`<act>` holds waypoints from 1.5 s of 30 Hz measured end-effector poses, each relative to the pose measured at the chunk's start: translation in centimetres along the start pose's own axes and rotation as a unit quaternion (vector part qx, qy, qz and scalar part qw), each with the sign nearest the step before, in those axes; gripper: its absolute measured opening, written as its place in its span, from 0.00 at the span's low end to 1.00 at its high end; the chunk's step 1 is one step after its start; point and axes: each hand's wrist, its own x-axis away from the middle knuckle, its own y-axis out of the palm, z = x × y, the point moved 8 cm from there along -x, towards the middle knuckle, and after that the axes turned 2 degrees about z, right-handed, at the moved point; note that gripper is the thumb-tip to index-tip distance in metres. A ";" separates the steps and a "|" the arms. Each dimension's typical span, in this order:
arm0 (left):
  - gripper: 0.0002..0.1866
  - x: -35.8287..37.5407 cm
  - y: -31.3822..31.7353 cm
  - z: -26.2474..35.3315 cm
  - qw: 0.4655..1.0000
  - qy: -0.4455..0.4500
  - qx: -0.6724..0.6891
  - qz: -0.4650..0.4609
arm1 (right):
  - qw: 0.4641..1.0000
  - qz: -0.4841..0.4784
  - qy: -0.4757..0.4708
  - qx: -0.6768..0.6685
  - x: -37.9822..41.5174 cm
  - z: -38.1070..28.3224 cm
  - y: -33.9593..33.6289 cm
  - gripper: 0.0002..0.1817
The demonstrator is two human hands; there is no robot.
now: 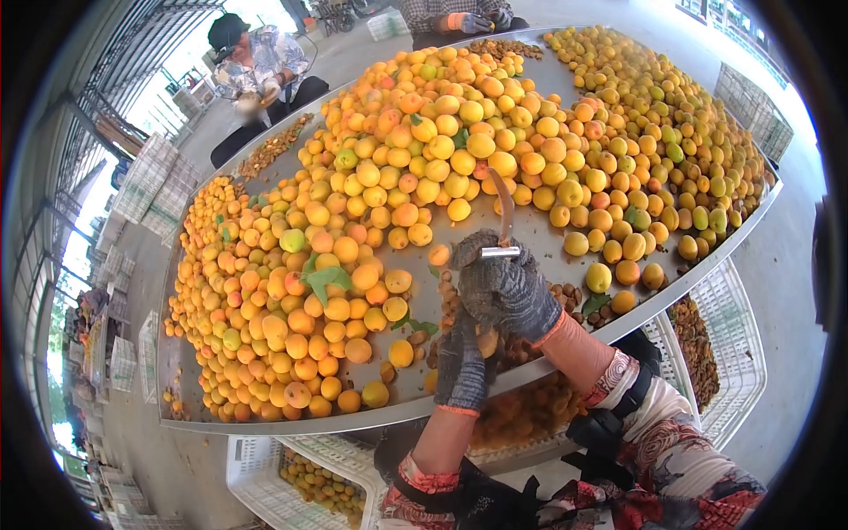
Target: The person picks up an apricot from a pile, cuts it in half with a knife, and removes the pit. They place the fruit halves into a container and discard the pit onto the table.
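Observation:
My right hand, in a grey knit glove, is closed around a curved knife. Its hooked blade points up and away over the apricots, with a shiny metal collar at its base. My left hand, also gloved, is close against the right one, its fingers curled and partly hidden behind it; I cannot tell what is in them. An orange apricot shows between the two hands. Around them lie brown pits and green leaves on the metal table.
Heaped apricots spread across the table, whose raised rim runs before me. White crates stand below the near edge, one holding brown pieces, another apricots. Two people sit along the far side.

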 end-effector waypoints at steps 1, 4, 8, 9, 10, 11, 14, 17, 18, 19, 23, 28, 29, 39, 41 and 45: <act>0.16 -0.6 -0.6 -0.8 1.000 0.000 0.001 0.000 | 0.999 -0.022 0.042 -0.015 -0.2 0.6 0.0 0.18; 0.16 -0.1 0.1 1.7 0.907 0.292 -0.301 -0.040 | 0.998 -0.018 0.061 0.028 -1.2 1.6 0.0 0.17; 0.15 1.3 0.8 3.2 0.990 0.096 -0.104 0.015 | 0.993 -0.021 0.112 -0.033 -1.7 2.3 1.3 0.13; 0.15 1.9 0.8 1.3 0.978 -0.080 0.184 0.060 | 0.993 0.083 0.077 -0.032 -1.6 2.1 0.3 0.11; 0.15 1.8 0.7 1.3 0.978 -0.080 0.183 0.061 | 0.981 0.186 0.041 -0.030 -1.0 1.9 -1.0 0.09; 0.15 1.6 0.5 1.4 0.975 -0.064 0.206 0.062 | 0.981 0.186 0.041 -0.031 -0.7 2.1 -1.1 0.09; 0.16 -0.2 -2.5 1.9 0.975 0.187 -0.097 0.072 | 0.955 0.271 0.040 -0.113 0.3 2.8 -2.4 0.06; 0.19 2.6 0.8 5.0 0.827 0.357 -0.431 0.048 | 0.958 0.261 0.039 -0.115 0.4 2.7 -3.0 0.06; 0.20 3.0 1.5 5.4 0.826 0.329 -0.457 0.033 | 0.958 0.259 0.037 -0.113 0.3 2.7 -3.3 0.06; 0.20 2.0 1.0 5.0 0.826 0.329 -0.456 0.033 | 0.948 0.266 0.048 -0.171 0.2 3.4 -3.7 0.07; 0.23 -1.2 -1.4 0.7 0.943 0.161 -0.291 -0.027 | 0.953 0.155 0.043 -0.257 -0.2 4.0 -3.7 0.05; 0.22 3.2 1.7 6.0 0.789 0.410 -0.457 0.029 | 0.952 0.148 0.027 -0.266 -0.2 3.4 -3.6 0.05; 0.23 1.1 0.4 4.5 0.977 0.183 -0.110 0.019 | 0.953 0.159 0.023 -0.256 -0.2 3.1 -3.7 0.04; 0.23 0.5 2.5 0.8 0.936 -0.074 0.341 -0.037 | 0.961 0.159 -0.034 -0.225 0.5 1.9 -3.0 0.06; 0.21 -3.0 -1.2 -2.1 0.963 0.006 0.269 -0.010 | 0.980 0.158 -0.114 0.034 0.7 0.4 -2.7 0.07; 0.16 -0.5 0.2 -0.1 0.945 -0.043 0.320 0.055 | 0.908 0.102 -0.172 0.368 0.7 -0.6 0.1 0.08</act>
